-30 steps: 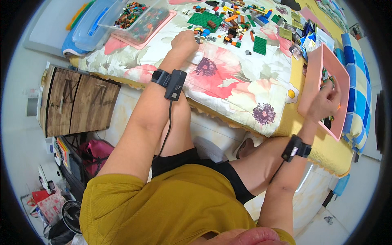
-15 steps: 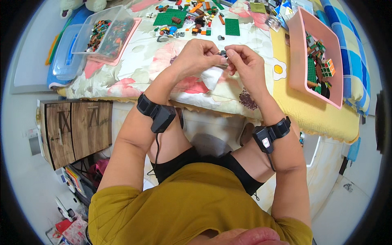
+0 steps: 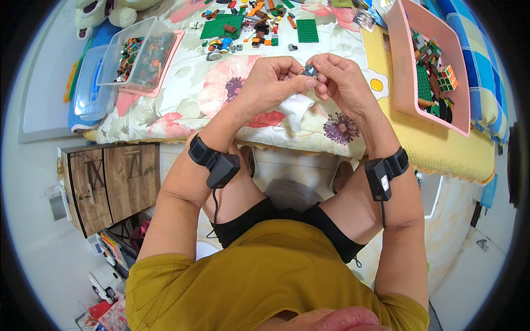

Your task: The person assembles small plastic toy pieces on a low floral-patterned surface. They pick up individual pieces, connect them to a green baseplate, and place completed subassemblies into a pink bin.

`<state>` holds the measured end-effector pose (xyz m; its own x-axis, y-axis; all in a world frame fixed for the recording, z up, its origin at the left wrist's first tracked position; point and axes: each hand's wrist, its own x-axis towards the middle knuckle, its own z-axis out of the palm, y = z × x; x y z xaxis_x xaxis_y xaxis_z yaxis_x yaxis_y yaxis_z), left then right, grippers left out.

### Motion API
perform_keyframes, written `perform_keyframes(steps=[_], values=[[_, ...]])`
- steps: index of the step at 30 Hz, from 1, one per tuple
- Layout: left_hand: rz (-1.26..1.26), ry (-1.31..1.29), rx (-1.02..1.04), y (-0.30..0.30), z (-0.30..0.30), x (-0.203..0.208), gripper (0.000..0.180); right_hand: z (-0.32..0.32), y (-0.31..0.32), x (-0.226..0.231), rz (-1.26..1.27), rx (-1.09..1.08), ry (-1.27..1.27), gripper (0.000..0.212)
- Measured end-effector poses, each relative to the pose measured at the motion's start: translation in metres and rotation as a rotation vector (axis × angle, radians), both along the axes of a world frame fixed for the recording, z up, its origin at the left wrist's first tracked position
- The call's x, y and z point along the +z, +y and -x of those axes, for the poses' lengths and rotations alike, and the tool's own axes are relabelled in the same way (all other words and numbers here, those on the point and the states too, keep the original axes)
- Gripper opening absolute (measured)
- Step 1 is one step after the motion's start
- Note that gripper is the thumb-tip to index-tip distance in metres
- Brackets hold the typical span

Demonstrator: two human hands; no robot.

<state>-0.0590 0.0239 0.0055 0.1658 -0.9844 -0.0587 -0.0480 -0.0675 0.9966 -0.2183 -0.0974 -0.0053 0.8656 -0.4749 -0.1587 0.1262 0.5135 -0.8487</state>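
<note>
A bed under a floral sheet (image 3: 182, 94) carries loose toy bricks (image 3: 259, 25), two green baseplates (image 3: 307, 30), a clear lidded bin (image 3: 138, 55) and a pink tray (image 3: 406, 77).

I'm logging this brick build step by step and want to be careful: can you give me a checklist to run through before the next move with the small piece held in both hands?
1. Small grey piece pinched between both hands: ok; the left hand and the right hand meet on it.
2. Piece held over the floral cloth, so a drop would likely land softly: ok.
3. How the piece's parts line up: cannot tell; the fingers cover most of it.
4. Spare bricks within reach: ok; the pink tray stands beside the right hand.
5. Green baseplates uncovered: ok; loose bricks lie beside them.
6. Clear plastic bin open: ok; no lid on it.
</note>
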Motion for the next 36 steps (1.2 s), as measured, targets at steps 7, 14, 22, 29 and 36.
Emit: perform_keyframes(steps=[7,14,22,29,36], values=[[0.102,0.089,0.142,-0.008,0.005,-0.008,0.020,0.001,0.006,0.004,-0.068,-0.062,-0.131,0.030],[0.046,0.033,0.175,-0.008,0.001,-0.008,0.017,0.000,0.007,0.000,0.016,-0.175,-0.029,0.025],[0.011,-0.129,0.171,-0.006,0.003,-0.007,0.017,-0.004,0.015,-0.009,0.274,-0.231,0.045,0.021],[0.056,-0.068,0.189,-0.006,0.002,-0.007,0.017,-0.002,0.013,-0.005,0.175,-0.233,0.077,0.018],[0.081,-0.224,0.183,-0.007,0.001,-0.011,0.015,0.001,0.010,-0.002,0.090,-0.151,0.092,0.019]])
